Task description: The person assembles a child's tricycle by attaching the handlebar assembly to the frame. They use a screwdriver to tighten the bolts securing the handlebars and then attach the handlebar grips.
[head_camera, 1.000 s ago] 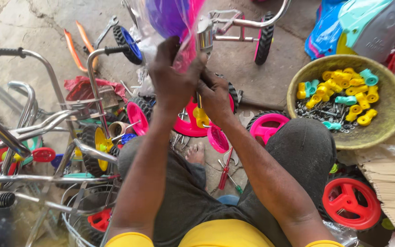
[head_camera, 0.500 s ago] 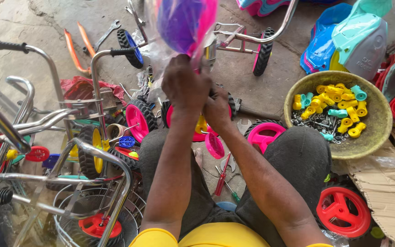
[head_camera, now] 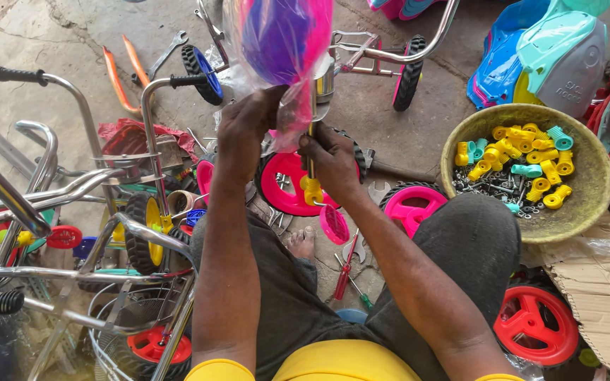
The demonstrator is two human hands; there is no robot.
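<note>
Bare concrete floor, cracked and crowded with tricycle parts, forms the work area. At centre, toward 12 o'clock, a pink-and-purple plastic part wrapped in a clear bag is held upright on a chrome stem. The left hand is closed around the lower gathered end of the bag. The right hand is closed around a thin rod just below the stem, where a yellow plastic fitting is seated.

Progress is judged as mid-assembly: the wrapping is still on the part, and the pink wheel lying directly beneath the hands is not mounted. A second pink wheel lies at 3 o'clock of the hands, and a small pink disc lies between them. A red-handled screwdriver rests untouched at 6 o'clock.

At 3 o'clock, farther out, a round basket holds yellow and teal fittings with loose hardware. Chrome tricycle frames are stacked at 9 o'clock. A red wheel lies at 4 o'clock.
</note>
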